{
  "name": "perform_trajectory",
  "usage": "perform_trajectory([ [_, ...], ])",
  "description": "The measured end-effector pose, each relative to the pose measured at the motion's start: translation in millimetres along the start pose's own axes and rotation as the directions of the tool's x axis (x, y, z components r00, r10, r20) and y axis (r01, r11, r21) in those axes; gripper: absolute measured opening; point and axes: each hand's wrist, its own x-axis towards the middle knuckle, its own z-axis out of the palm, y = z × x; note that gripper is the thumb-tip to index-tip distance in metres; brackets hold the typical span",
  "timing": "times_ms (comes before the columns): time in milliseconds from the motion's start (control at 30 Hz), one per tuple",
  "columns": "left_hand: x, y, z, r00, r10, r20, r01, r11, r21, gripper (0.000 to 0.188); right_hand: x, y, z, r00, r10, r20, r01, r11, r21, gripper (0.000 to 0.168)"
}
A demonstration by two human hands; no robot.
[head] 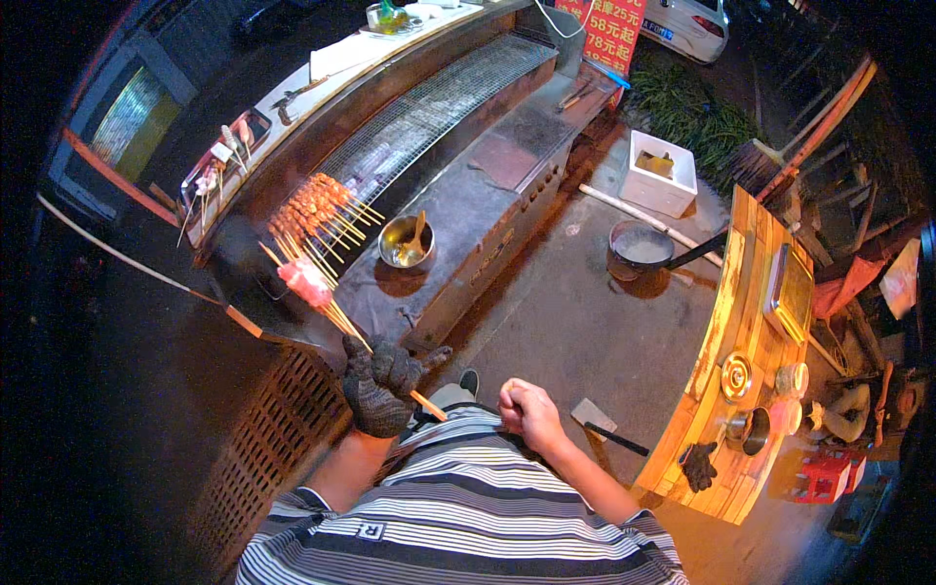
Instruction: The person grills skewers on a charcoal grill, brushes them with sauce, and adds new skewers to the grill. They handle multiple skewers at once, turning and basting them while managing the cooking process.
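My left hand (384,384), in a dark knitted glove, grips a bundle of wooden skewers carrying pink raw-looking meat (306,281). Its fingers wrap the sticks, whose bare ends stick out below toward my striped shirt. The meat end reaches over the near end of a long charcoal grill (453,95). Just beyond it, a row of browned meat skewers (314,205) lies across the grill, sticks pointing right. My right hand (530,413) is bare and curled closed in front of my shirt, with nothing visible in it. A steel bowl (387,248) with yellowish liquid and a wooden-handled utensil (417,241) rests on the grill's ledge.
A pan (641,245) and a white foam box (662,175) stand right of the grill. The wooden table (676,446) holds a dark glove (700,466), a pot (747,431) and jars. A cleaver-like tool (607,426) lies below. Skewers fill a tray (223,153) on the counter behind.
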Motion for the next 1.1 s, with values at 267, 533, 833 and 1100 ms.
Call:
perform_trajectory([
  [267, 67.0, -10.0, -22.7, 0.977, -0.160, -0.140, 0.212, 0.755, 0.620, 0.015, 76.7, -69.6, 27.7, 0.939, -0.344, 0.031, 0.314, 0.813, -0.490, 0.019],
  [533, 141.7, -28.0, 7.5, 0.943, -0.297, 0.154, -0.017, 0.418, 0.908, 0.021, 91.9, -104.0, 31.9, 0.547, -0.795, 0.261, 0.297, -0.108, -0.949, 0.015],
  [833, 146.6, -94.9, 49.1, 0.742, -0.665, -0.084, 0.096, -0.018, 0.995, 0.015, 44.8, -82.4, -23.4, 0.652, -0.755, -0.065, -0.034, 0.056, -0.998, 0.015],
  [1100, 107.1, -194.0, 91.2, 0.640, -0.766, -0.052, 0.192, 0.094, 0.977, 0.013, -59.2, -94.3, -82.1, 0.545, -0.813, -0.205, -0.069, 0.200, -0.977, 0.023],
])
